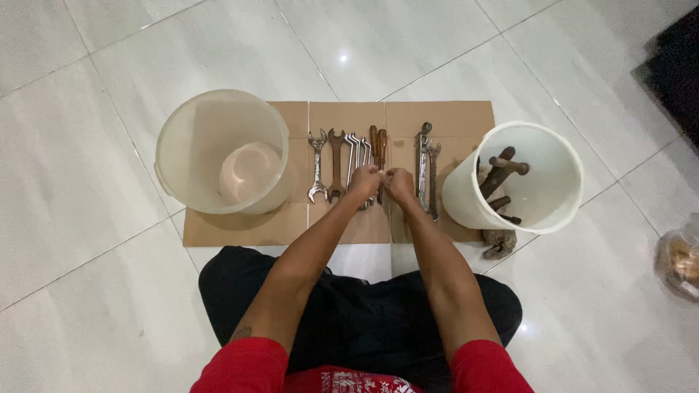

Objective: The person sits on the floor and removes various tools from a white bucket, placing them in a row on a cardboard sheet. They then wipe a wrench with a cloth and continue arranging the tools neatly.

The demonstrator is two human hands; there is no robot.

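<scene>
Cardboard: a flat brown cardboard sheet point(451, 116) lies on a white tiled floor point(87, 182), seen from above, in front of a seated person in red sleeves and dark trousers.
Tools: a row of metal spanners point(326, 164) and two wooden-handled tools point(378, 145) lies side by side on the sheet, with another pair of spanners point(425, 167) just to the right.
Direction: every tool's long axis runs straight away from the person, handles and heads in parallel lines.
Left hand: the left hand point(364, 180) rests over the near ends of the middle tools, fingers curled; its grip looks closed on something small, but what it has cannot be told.
Right hand: the right hand point(399, 182) is touching the left, fingers pinched together over the same spot; what it pinches is hidden.
Handling: judged by look, the spanners are stiff, heavy steel, some rusty, likely slick on the shaft; the mid-shaft seems the best place to take hold.
Left bucket: an empty translucent white bucket point(182, 131) stands on the sheet's left part.
Right bucket: a second white bucket point(561, 211) at the right edge holds rusty hammer-like tools point(499, 171).
Nearby: a brownish lump point(499, 242) lies beside that bucket.
</scene>
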